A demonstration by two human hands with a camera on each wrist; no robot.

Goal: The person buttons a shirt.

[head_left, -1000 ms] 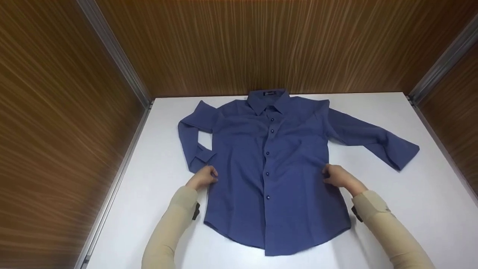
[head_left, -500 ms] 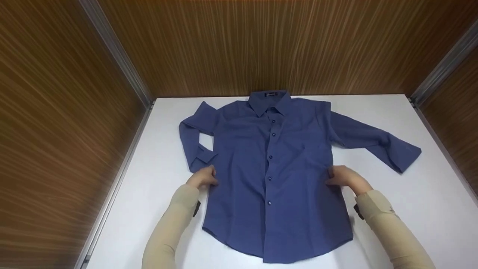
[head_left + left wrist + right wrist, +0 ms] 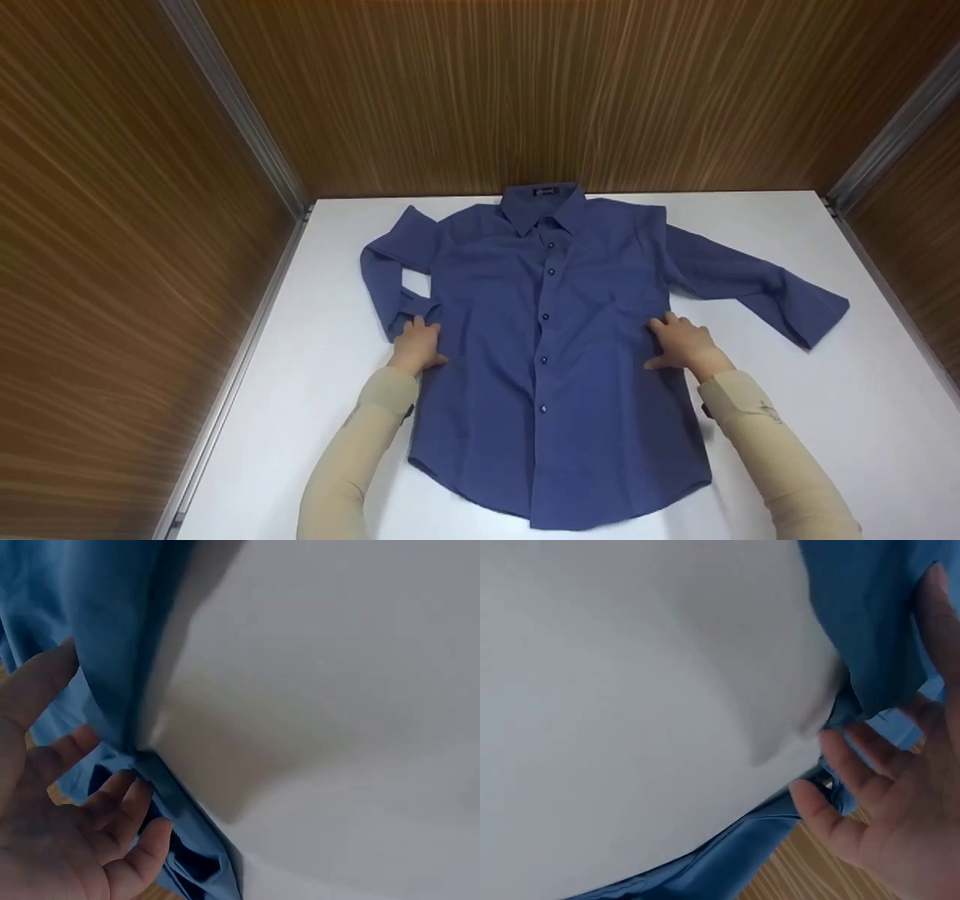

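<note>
A blue button-up shirt [image 3: 487, 390] lies front up, its collar toward the back wall. My left hand [image 3: 418, 346] is at its left side edge, just below the folded cuff, fingers spread and relaxed. At the opposite side edge my right hand [image 3: 681, 343] lies with fingers apart, thumb over the cloth. In the left wrist view, the left hand's fingers [image 3: 124, 802] are loosely bent beside the shirt's edge without gripping it. The right wrist view shows the right hand's fingers [image 3: 847, 772] spread close to the fabric edge. Both palms face the shirt.
The left sleeve [image 3: 382, 281] is bent back toward the body; the right sleeve [image 3: 750, 270] stretches outward with its cuff end folded. All of it lies on a white table [image 3: 285, 390]. Wood-grain panels [image 3: 525, 90] with metal edge strips enclose the back and sides.
Both hands have let go of the shirt's side edges and spread their fingers. Earlier, the shirt's lower hem slid slightly toward me.
</note>
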